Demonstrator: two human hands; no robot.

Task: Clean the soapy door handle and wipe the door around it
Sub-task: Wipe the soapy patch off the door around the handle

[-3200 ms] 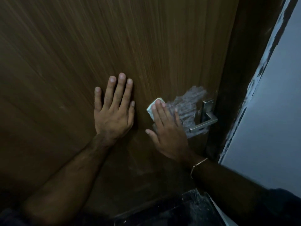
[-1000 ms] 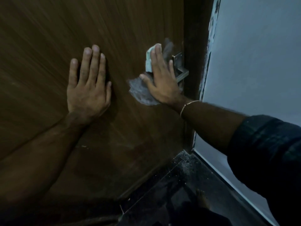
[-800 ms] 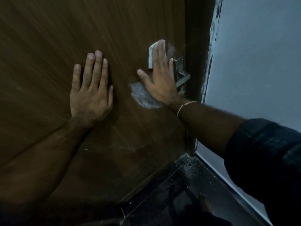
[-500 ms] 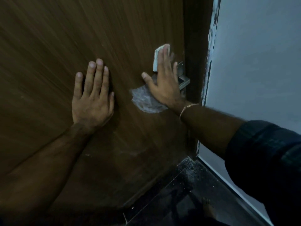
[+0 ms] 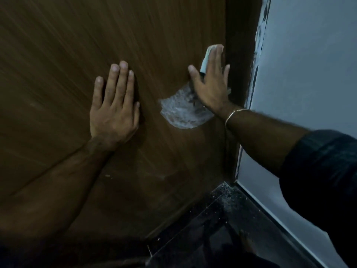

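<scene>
A brown wooden door (image 5: 77, 45) fills the left of the view. My left hand (image 5: 114, 105) lies flat on it with straight fingers. My right hand (image 5: 211, 82) presses a pale cloth (image 5: 206, 57) flat against the door near its right edge, fingers straight and pointing up. The cloth shows only above and left of the fingers. A patch of white soap foam (image 5: 181, 111) sits on the door just below and left of the right hand. The door handle is hidden behind the right hand.
A dark door frame (image 5: 239, 55) runs down right of the door, and a pale grey wall (image 5: 309, 64) lies beyond it. A dark glossy floor (image 5: 222, 229) shows at the bottom, speckled near the frame's foot.
My right hand has slid the cloth to the right, over the handle, which now is hidden. The foam above the handle is gone; the patch below stays. My left hand holds its place.
</scene>
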